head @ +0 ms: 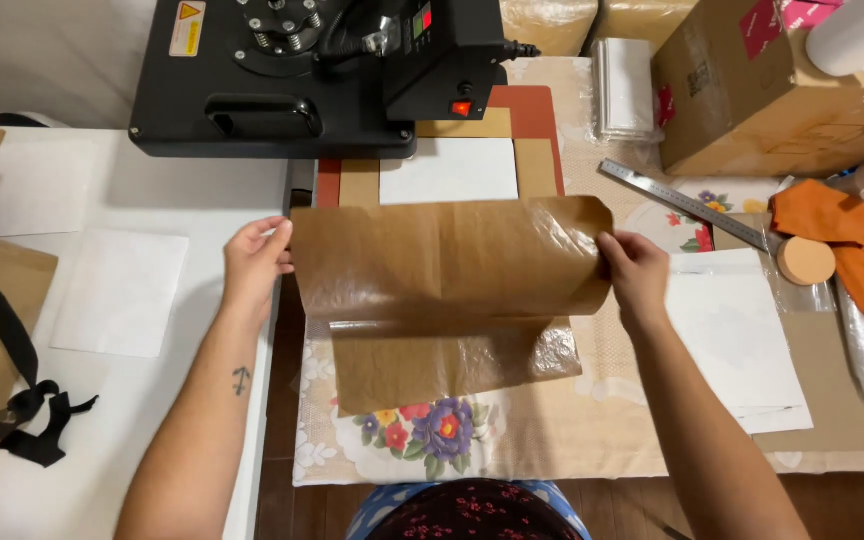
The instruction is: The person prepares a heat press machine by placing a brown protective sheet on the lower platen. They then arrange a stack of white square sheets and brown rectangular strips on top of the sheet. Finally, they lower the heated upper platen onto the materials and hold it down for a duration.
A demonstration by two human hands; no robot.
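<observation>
I hold a brown translucent sheet [447,262] by its two upper corners, lifted and curled over in front of me. My left hand [254,262] pinches its left edge and my right hand [635,274] pinches its right edge. The sheet's lower part [452,365] lies on a flowered cloth [422,432]. Behind the sheet is the lower plate of a black heat press [302,80], with a white sheet [449,170] lying on tan paper over a red pad [537,115].
A steel ruler [682,203], a round cork-coloured puck [805,261] and orange fabric [852,250] lie at the right, beside a cardboard box [762,95]. White paper sheets [120,292] rest on the white table at the left, near a bag with black straps [12,350].
</observation>
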